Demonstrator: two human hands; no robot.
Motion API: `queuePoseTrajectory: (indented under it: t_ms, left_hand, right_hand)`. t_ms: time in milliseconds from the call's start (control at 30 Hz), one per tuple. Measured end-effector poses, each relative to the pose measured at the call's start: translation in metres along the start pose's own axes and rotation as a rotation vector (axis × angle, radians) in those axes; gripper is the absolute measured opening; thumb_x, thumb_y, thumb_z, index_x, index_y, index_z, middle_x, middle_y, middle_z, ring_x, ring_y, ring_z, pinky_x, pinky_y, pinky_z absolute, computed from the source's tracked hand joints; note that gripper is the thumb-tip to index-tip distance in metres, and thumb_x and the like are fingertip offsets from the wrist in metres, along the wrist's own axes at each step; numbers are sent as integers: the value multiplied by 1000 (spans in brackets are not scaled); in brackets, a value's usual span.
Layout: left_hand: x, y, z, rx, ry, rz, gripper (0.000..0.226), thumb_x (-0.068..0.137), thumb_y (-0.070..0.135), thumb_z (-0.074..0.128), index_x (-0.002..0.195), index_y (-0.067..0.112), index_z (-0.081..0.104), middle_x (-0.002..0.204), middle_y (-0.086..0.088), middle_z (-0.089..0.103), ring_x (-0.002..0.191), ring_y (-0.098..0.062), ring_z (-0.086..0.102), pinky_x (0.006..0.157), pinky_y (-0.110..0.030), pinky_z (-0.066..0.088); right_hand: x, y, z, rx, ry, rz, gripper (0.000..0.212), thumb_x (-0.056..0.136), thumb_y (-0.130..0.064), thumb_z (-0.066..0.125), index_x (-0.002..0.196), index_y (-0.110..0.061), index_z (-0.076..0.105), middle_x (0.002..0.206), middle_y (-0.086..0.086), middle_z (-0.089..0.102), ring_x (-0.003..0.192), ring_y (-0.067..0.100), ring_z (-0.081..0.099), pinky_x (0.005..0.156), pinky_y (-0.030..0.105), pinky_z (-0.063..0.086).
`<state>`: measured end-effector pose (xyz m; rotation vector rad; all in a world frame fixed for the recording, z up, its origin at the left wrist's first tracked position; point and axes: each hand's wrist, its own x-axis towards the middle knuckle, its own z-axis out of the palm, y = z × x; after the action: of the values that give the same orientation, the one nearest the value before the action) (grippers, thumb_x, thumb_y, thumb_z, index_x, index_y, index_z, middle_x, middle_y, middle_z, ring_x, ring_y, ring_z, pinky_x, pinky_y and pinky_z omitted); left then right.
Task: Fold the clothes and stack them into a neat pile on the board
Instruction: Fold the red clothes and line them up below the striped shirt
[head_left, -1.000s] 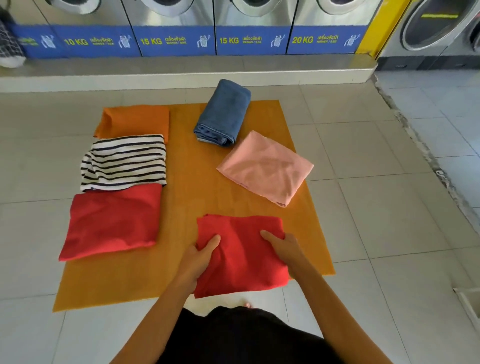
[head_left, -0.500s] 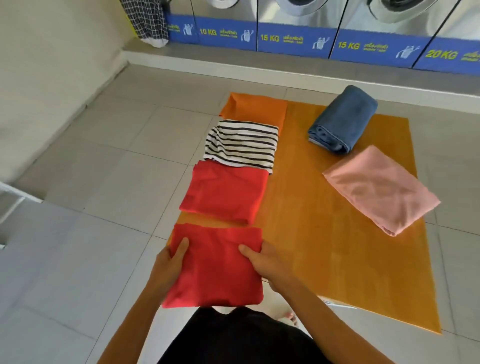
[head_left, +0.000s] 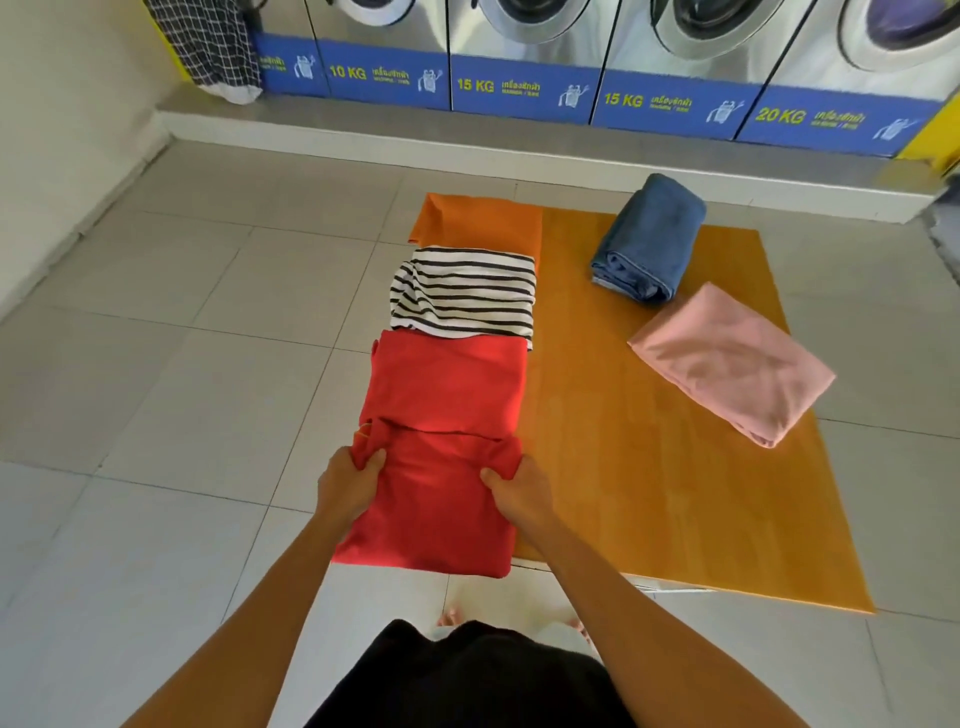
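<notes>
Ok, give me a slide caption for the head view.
Both hands set a folded red shirt against another red one on the board.

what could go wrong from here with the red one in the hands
1. The left hand and right hand pinch only the far corners of the red garment, which are bunched; the fold may loosen if lifted.
2. Its far edge overlaps the other red garment, so pushing forward might drag or rumple that one.
3. Its left side hangs off the board onto the floor tiles.
</notes>
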<state>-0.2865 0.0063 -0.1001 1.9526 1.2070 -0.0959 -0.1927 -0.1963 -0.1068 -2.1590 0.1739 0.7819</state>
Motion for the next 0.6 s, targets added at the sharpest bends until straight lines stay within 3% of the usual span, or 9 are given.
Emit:
queuePoseTrajectory:
  t_ms: [300, 400, 600]
  left_hand:
    - [4, -6, -5, 80, 70, 123, 46, 87, 52, 59, 104, 10, 52, 99, -11, 62, 92, -33, 60, 73, -42, 47]
    - [5, -4, -12, 63, 52, 113, 53, 84, 48, 65, 116, 10, 48, 108, -13, 58, 100, -34, 57, 77, -42, 46]
    - [0, 25, -13, 83, 115, 217, 65, 84, 29, 62, 140, 12, 35, 139, -16, 41, 128, -35, 39, 101, -52, 37]
  right_hand:
    - [1, -10, -7, -399, 74, -7, 63, 80, -70, 60, 119, -20, 62, 121, 8, 68, 113, 32, 65, 85, 38, 52]
    - [2, -10, -12, -449, 67, 4, 67, 77, -73, 60, 120, -21, 62, 122, 6, 67, 114, 31, 64, 87, 39, 51]
    - [2, -13, -25, -269, 259, -72, 40, 82, -57, 63, 100, -22, 66, 102, 2, 72, 98, 28, 67, 80, 37, 54]
